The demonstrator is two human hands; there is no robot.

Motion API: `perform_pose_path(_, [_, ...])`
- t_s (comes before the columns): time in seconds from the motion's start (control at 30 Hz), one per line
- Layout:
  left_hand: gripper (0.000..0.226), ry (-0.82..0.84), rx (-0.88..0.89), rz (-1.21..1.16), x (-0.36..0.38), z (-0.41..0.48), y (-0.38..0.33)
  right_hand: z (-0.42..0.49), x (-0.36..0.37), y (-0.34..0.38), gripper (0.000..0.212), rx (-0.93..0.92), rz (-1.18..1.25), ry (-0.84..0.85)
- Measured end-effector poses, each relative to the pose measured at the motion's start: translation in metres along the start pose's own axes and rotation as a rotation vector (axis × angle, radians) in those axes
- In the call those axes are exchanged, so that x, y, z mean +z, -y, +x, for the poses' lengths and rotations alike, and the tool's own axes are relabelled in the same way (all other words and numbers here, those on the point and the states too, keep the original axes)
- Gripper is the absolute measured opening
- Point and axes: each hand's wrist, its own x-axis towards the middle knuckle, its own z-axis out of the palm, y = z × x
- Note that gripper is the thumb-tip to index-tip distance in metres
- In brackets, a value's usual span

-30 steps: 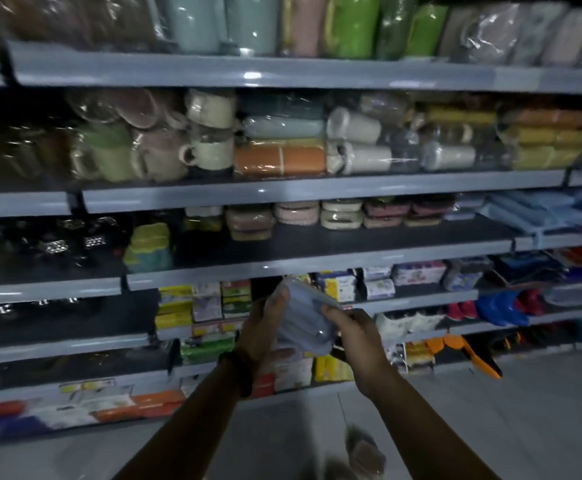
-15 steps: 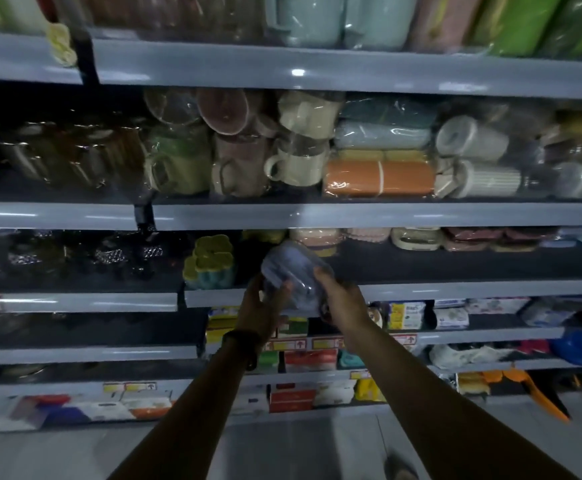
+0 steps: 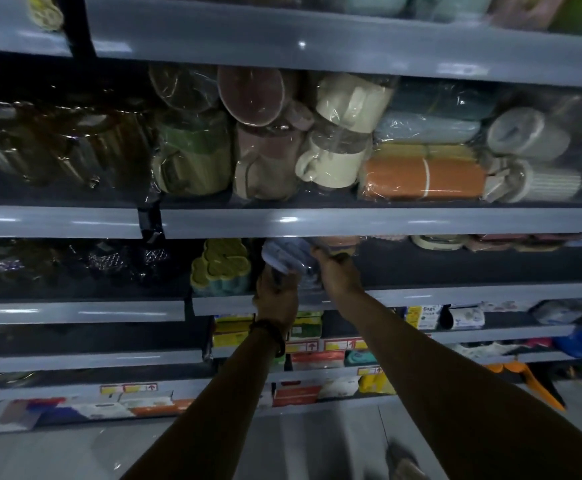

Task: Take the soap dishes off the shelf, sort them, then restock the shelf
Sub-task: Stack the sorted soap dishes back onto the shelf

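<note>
Hands are both on one wrapped soap dish pack (image 3: 284, 254): my left hand (image 3: 275, 294) grips its lower end from beneath, fingers curled, and my right hand (image 3: 334, 271) pinches its right edge, though the dim light hides the fingertips. The pack is tilted, just above the front lip of the shelf (image 3: 455, 294), close beside the yellow and teal stack (image 3: 220, 268) on its left. A row of dishes (image 3: 435, 241) lines the back to the right. I judge this the restocking step. Next I would need to level the pack, slide it into the gap beside that stack, and let go without nudging the neighbours.
</note>
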Motion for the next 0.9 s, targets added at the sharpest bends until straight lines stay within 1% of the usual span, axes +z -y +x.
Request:
perform_pose_path(0.03, [0.069, 0.004, -0.013, -0.004, -0.001, 0.003, 0.002, 0.004, 0.001, 0.001, 0.043, 0.001, -0.013, 0.0])
perform_pose_path(0.07, [0.073, 0.007, -0.024, -0.001, -0.002, 0.005, 0.003, 0.007, 0.003, 0.002, 0.038, -0.007, -0.014, 0.004])
perform_pose_path(0.1, [0.076, 0.003, -0.036, 0.0, -0.003, 0.002, -0.006, 0.007, 0.007, 0.005, 0.04, -0.017, -0.011, 0.009])
perform_pose_path(0.17, [0.076, -0.017, -0.055, 0.017, -0.006, -0.013, -0.033, 0.006, 0.017, 0.008, 0.053, -0.025, -0.022, 0.018])
perform_pose_path(0.2, [0.073, -0.012, -0.046, 0.033, -0.007, -0.017, -0.041, 0.007, 0.021, 0.008, 0.058, -0.031, -0.034, 0.015])
perform_pose_path(0.27, [0.064, -0.009, -0.058, 0.083, -0.007, -0.02, -0.041, 0.008, 0.026, 0.006, 0.072, -0.032, -0.044, -0.002])
perform_pose_path(0.3, [0.063, -0.014, -0.064, 0.099, -0.007, -0.02, -0.038, 0.007, 0.028, 0.007, 0.078, -0.029, -0.051, -0.005])
perform_pose_path(0.33, [0.063, -0.015, -0.063, 0.099, -0.007, -0.019, -0.035, 0.007, 0.029, 0.007, 0.077, -0.03, -0.061, 0.001])
perform_pose_path(0.43, [0.07, 0.005, -0.022, 0.082, -0.007, -0.024, -0.031, 0.006, 0.029, 0.008, 0.06, -0.022, -0.056, 0.032])
perform_pose_path(0.47, [0.071, 0.011, -0.014, 0.071, -0.007, -0.026, -0.03, 0.008, 0.029, 0.007, 0.062, -0.013, -0.048, 0.047])
perform_pose_path(0.57, [0.07, -0.004, 0.008, 0.039, -0.007, -0.029, -0.027, 0.009, 0.03, 0.004, 0.076, -0.02, -0.025, 0.079])
perform_pose_path(0.67, [0.074, -0.004, 0.018, 0.03, -0.008, -0.032, -0.025, 0.021, 0.026, -0.01, 0.099, 0.0, -0.009, 0.119])
perform_pose_path(0.7, [0.073, -0.008, 0.019, 0.032, -0.007, -0.035, -0.024, 0.024, 0.023, -0.013, 0.102, 0.001, 0.007, 0.119])
perform_pose_path(0.73, [0.072, -0.02, 0.021, 0.039, -0.006, -0.038, -0.022, 0.016, 0.018, -0.009, 0.097, 0.006, 0.026, 0.116])
perform_pose_path(0.77, [0.07, -0.04, 0.025, 0.055, -0.005, -0.042, -0.022, 0.008, 0.013, -0.006, 0.084, 0.001, 0.032, 0.1])
perform_pose_path(0.83, [0.06, -0.096, 0.038, 0.07, 0.0, -0.05, -0.016, -0.002, 0.0, -0.008, 0.048, -0.048, 0.008, 0.02])
perform_pose_path(0.87, [0.051, -0.118, 0.04, 0.06, 0.003, -0.056, -0.012, -0.004, -0.009, -0.015, 0.041, -0.071, 0.0, -0.032])
perform_pose_path(0.9, [0.042, -0.117, 0.039, 0.05, 0.008, -0.062, -0.007, -0.007, -0.018, -0.022, 0.042, -0.075, 0.017, -0.073])
